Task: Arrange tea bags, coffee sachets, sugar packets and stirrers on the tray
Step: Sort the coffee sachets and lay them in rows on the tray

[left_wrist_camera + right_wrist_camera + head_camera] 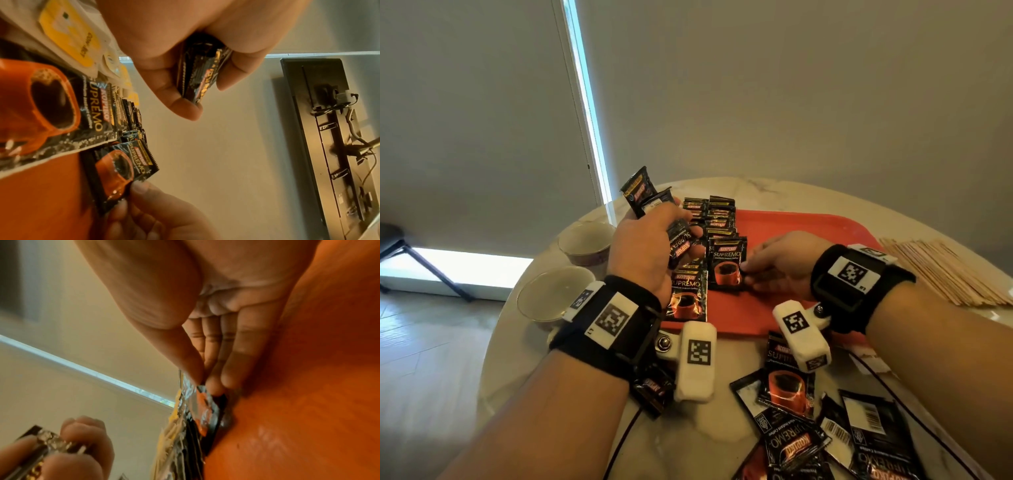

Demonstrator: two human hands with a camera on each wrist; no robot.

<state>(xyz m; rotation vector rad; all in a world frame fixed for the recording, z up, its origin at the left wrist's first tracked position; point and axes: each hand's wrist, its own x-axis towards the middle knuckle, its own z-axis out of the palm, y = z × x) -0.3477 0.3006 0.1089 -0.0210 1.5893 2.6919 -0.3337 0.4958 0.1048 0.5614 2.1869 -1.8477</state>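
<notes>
— Marble table, red tray: why the overlapping rows?

— Space. My right hand pinches one coffee sachet onto the row; my left hand clutches spare sachets, ready to feed.

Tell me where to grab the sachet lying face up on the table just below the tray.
Pinch the coffee sachet at its left edge, coming from the left. It lies flat on the marble table; the right wrist camera overhangs its top and other sachets overlap its lower end, so only that side is free.
</notes>
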